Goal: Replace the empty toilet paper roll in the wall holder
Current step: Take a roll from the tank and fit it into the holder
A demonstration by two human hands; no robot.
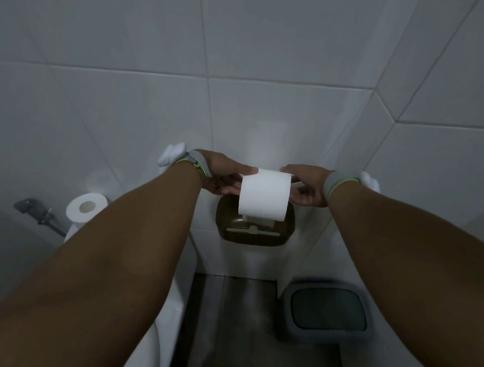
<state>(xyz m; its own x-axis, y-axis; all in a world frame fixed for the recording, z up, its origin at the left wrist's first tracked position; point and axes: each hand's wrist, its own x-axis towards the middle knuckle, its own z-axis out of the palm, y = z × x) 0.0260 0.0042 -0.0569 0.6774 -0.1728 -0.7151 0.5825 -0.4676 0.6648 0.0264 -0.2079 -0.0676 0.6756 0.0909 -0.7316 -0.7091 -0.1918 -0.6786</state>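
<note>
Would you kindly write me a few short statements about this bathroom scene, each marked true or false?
1. The left hand and right hand hold the full white toilet paper roll by its ends. True.
2. That roll hangs well below the dark brown plastic wall holder. False: it is held in front of the holder's upper part.
3. A second white roll stands on end at the left. True.
4. The grey plastic floor bin is on the left. False: it sits on the floor at the right.

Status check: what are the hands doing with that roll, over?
Copy: left hand and right hand grip new roll by its ends, at brown wall holder. Nothing blocking.
</note>
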